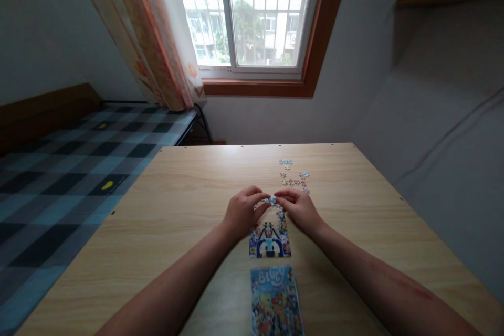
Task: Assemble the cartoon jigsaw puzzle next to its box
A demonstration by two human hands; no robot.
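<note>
A partly assembled jigsaw puzzle (270, 244) lies on the table, its lower part showing a blue cartoon dog face and its upper part a thin outline of joined pieces. At its top edge, small light-blue jigsaw pieces (271, 200) sit between my two hands. My left hand (244, 212) pinches them from the left with thumb and forefinger, partly covering the puzzle's left side. From the right, my right hand (298, 210) closes its fingertips on the same small row. Exactly which piece each hand grips is too small to tell.
Loose jigsaw pieces (293, 182) are scattered beyond my hands, with a short joined strip (285, 161) farther back. A "Bluey" picture sheet or box (275, 299) lies near me. The wooden table (177, 210) borders a bed (79, 168) on the left; a window (263, 16) is ahead.
</note>
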